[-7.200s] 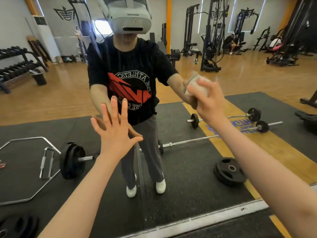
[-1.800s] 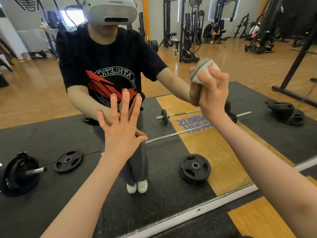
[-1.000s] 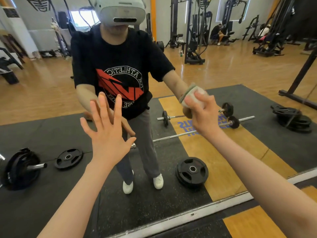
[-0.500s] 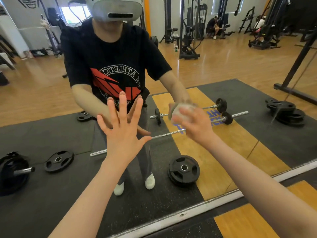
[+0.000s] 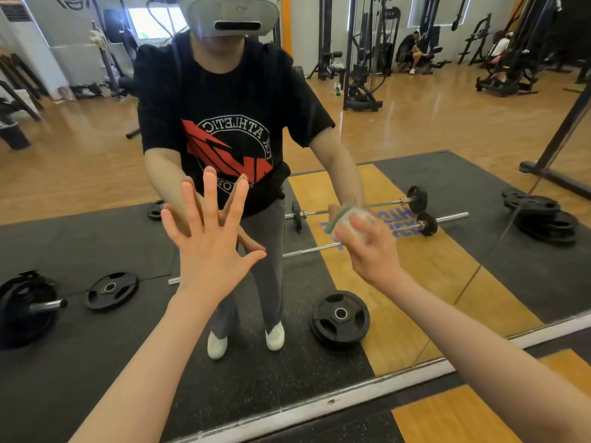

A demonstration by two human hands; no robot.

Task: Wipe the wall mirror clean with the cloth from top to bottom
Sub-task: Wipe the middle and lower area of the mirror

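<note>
- Curled round a bunched pale cloth (image 5: 347, 222), the right hand (image 5: 372, 251) has its grip closed tight on the wad and presses it against the mirror (image 5: 447, 129).
- Green edging shows along the cloth's left side; most of the wad is hidden behind the fingers.
- Left hand (image 5: 209, 241) lies flat on the glass, its 5 digits spread and straight, holding nothing.
- Both hands sit in the lower half of the mirror, well above its pale bottom frame (image 5: 383, 386); the cloth is right of the flat palm and apart from it.
- Reflected in the glass: a person in a black printed T-shirt (image 5: 224, 116) and a white headset (image 5: 232, 14), a barbell (image 5: 422, 223) on the dark floor mat, and a stack of weight plates (image 5: 339, 318) near the bottom edge.
</note>
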